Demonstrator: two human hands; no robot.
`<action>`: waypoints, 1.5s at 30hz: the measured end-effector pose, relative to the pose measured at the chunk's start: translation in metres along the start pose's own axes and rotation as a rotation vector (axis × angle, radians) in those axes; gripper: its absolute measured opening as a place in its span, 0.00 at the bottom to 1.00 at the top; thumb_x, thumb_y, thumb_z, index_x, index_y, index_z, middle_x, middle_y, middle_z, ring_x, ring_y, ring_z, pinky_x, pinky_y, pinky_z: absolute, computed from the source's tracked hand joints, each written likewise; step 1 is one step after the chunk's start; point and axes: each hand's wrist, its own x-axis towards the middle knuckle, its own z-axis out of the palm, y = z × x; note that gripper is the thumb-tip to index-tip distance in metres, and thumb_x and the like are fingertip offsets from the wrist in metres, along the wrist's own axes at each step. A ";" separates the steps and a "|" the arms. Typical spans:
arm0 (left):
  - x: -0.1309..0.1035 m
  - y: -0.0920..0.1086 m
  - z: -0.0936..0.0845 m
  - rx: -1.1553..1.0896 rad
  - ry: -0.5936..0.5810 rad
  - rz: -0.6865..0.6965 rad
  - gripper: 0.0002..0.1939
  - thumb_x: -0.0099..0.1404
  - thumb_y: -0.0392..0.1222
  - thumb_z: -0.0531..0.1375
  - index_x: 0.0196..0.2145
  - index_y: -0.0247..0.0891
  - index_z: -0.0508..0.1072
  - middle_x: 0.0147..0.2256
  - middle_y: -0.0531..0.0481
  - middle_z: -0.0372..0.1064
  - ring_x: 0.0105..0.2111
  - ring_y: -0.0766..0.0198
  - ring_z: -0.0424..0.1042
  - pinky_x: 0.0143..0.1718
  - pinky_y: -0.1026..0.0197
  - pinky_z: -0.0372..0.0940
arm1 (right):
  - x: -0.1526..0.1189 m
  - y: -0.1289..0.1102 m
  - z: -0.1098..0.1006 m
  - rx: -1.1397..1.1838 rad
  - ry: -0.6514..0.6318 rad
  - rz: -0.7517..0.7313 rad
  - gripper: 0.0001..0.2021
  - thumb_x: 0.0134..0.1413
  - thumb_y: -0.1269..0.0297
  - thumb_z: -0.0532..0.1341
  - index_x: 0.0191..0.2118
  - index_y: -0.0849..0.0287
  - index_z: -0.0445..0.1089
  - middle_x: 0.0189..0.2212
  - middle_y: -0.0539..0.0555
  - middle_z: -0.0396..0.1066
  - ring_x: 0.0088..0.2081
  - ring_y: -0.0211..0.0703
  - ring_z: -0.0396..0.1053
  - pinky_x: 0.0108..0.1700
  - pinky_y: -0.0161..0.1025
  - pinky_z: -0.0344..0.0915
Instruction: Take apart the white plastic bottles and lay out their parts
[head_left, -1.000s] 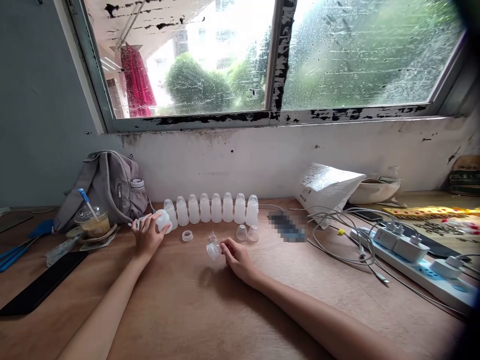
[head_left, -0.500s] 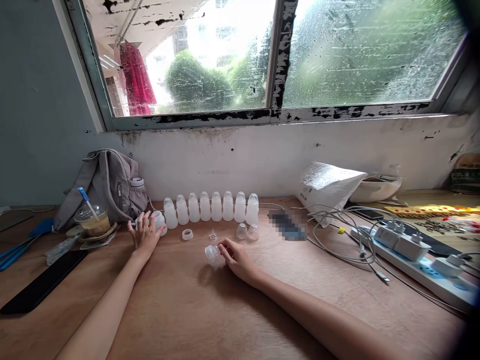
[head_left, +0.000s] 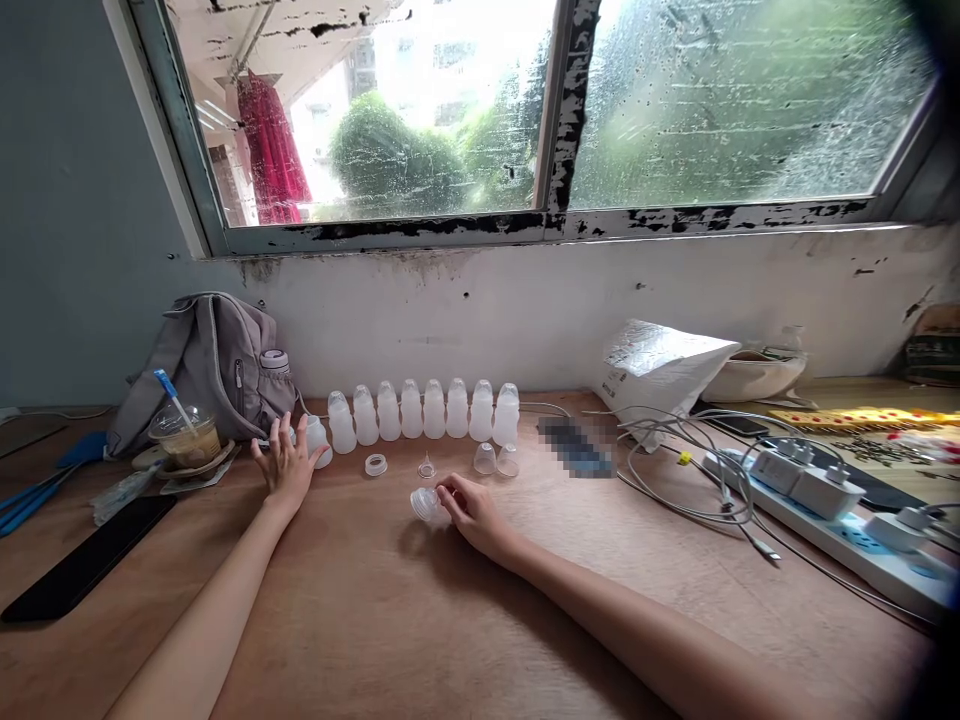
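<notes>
Among my things on the left, my left hand [head_left: 289, 465] is open with fingers spread, its thumb by an uncapped white baby bottle [head_left: 318, 440] that stands upright. Between the fingertips of my right hand [head_left: 474, 518] is a clear bottle nipple [head_left: 424, 503], held just above the wooden table; its far end is hidden by the fingers. In front of me lie a white collar ring [head_left: 376, 465] and another clear nipple [head_left: 427, 465]. Two clear domed caps [head_left: 485, 459] stand to their right. Several capped baby bottles [head_left: 410, 410] form a row along the back.
A grey backpack [head_left: 217, 370], an iced drink cup [head_left: 185, 438] and a black flat case [head_left: 90, 558] occupy the left. On the right are a silver bag [head_left: 664, 370], looped cables [head_left: 682, 490] and a white power strip [head_left: 847, 530] with chargers. A wall and window rise behind.
My left hand has loosened from the uncapped bottle, which has gone from tilted to upright. The nipple in my right hand has barely moved.
</notes>
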 end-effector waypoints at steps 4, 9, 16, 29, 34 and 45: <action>-0.003 0.000 0.003 -0.026 0.003 0.009 0.30 0.60 0.50 0.52 0.57 0.39 0.48 0.58 0.34 0.39 0.57 0.47 0.39 0.50 0.39 0.37 | 0.000 0.000 0.000 -0.005 0.001 -0.001 0.10 0.56 0.61 0.49 0.30 0.59 0.63 0.22 0.50 0.64 0.22 0.35 0.61 0.23 0.31 0.58; -0.005 0.006 0.007 -0.140 0.044 0.129 0.24 0.60 0.48 0.52 0.52 0.38 0.57 0.56 0.36 0.47 0.56 0.48 0.46 0.52 0.43 0.37 | 0.000 0.001 0.000 0.022 0.022 0.022 0.10 0.55 0.61 0.49 0.30 0.60 0.63 0.22 0.50 0.65 0.21 0.35 0.62 0.23 0.31 0.58; -0.036 0.084 -0.015 -0.490 -0.192 0.636 0.21 0.59 0.49 0.52 0.48 0.37 0.61 0.44 0.43 0.64 0.45 0.57 0.61 0.48 0.55 0.53 | 0.002 0.010 0.002 0.293 0.074 0.162 0.12 0.54 0.58 0.51 0.36 0.61 0.64 0.24 0.51 0.67 0.23 0.36 0.67 0.24 0.33 0.64; -0.050 0.116 -0.030 -0.662 -0.264 0.648 0.20 0.53 0.38 0.56 0.45 0.37 0.63 0.40 0.47 0.68 0.40 0.58 0.65 0.42 0.55 0.60 | 0.005 0.010 0.003 0.260 -0.076 0.117 0.10 0.51 0.59 0.54 0.34 0.60 0.65 0.21 0.49 0.65 0.22 0.35 0.62 0.25 0.33 0.60; -0.052 0.120 -0.030 -0.680 -0.259 0.638 0.18 0.52 0.39 0.57 0.43 0.37 0.66 0.38 0.46 0.69 0.38 0.58 0.66 0.40 0.56 0.60 | 0.004 0.014 0.006 0.153 -0.048 0.035 0.04 0.51 0.67 0.53 0.31 0.60 0.63 0.21 0.49 0.64 0.24 0.35 0.61 0.27 0.32 0.59; -0.035 0.089 -0.021 -0.505 -0.276 0.516 0.13 0.54 0.41 0.53 0.39 0.40 0.65 0.37 0.48 0.65 0.38 0.59 0.64 0.41 0.58 0.58 | 0.003 0.020 0.010 -0.095 0.102 -0.029 0.10 0.44 0.76 0.53 0.35 0.58 0.62 0.33 0.52 0.63 0.32 0.37 0.62 0.34 0.35 0.61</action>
